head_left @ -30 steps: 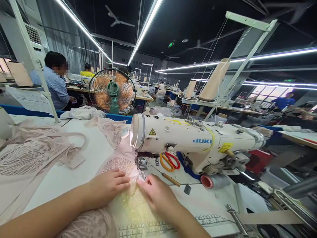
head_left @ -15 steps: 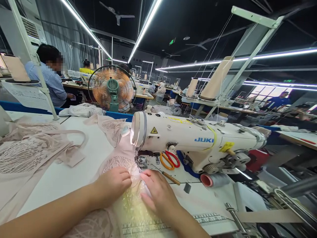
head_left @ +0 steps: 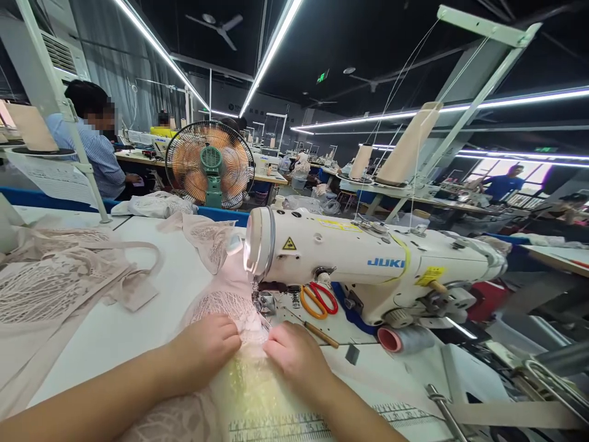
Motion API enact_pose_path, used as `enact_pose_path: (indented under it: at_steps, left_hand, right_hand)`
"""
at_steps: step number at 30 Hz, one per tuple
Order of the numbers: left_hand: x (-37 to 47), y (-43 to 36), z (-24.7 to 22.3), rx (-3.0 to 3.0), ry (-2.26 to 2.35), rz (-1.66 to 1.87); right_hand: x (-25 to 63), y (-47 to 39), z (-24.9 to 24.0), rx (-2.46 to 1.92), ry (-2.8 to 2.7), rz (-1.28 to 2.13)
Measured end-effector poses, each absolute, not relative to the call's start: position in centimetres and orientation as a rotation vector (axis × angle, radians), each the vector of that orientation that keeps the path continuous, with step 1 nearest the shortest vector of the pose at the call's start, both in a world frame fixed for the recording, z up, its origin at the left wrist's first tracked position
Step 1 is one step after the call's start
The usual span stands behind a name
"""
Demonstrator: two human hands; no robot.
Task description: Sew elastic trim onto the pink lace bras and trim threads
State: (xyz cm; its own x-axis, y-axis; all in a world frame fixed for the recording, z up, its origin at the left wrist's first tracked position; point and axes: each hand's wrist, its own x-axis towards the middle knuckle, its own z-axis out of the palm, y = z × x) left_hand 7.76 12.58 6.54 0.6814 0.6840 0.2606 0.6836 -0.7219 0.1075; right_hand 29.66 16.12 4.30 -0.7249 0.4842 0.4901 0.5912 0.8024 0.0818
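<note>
A pale pink lace fabric [head_left: 223, 304] lies under the needle end of a white sewing machine [head_left: 331, 252]. My left hand [head_left: 207, 348] is closed on the fabric's near edge, left of the presser foot. On the right, my right hand [head_left: 297, 356] pinches the same fabric, its thumb and fingertips just in front of the foot. Between both hands the fabric is drawn across a yellowish, shiny patch [head_left: 253, 380] on the table. A printed ruler strip [head_left: 280, 428] runs below the hands.
Red and orange scissors [head_left: 318, 300], a wooden-handled tool [head_left: 322, 334] and a thread spool [head_left: 400, 339] lie right of my hands. More lace pieces [head_left: 55, 288] spread at left. A fan [head_left: 210, 164] stands behind; a person [head_left: 94, 147] sits at back left.
The fingers of my right hand have drawn together into a pinch at the fabric's edge. My left hand has shifted slightly left and stays on the fabric.
</note>
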Motion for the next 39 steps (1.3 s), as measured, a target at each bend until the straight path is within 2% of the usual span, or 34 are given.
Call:
enact_pose_path:
  at_steps: [7,21,33,39]
  left_hand:
    - [9.7,12.3,6.6,2.972,1.216,0.254]
    - [7.9,13.0,4.7,3.023,0.968,0.362]
    - [6.6,15.8,5.7,3.047,0.877,0.359]
    - [5.9,17.3,6.2,3.049,0.872,0.354]
  right_hand:
    - [29.7,15.3,3.6,-0.8,-2.524,-0.393]
    - [29.7,15.3,3.9,-0.704,-2.505,-0.407]
    - [28.1,17.3,3.7,-1.091,-2.448,-0.15]
    - [27.5,18.3,3.7,-1.083,-2.44,-0.204]
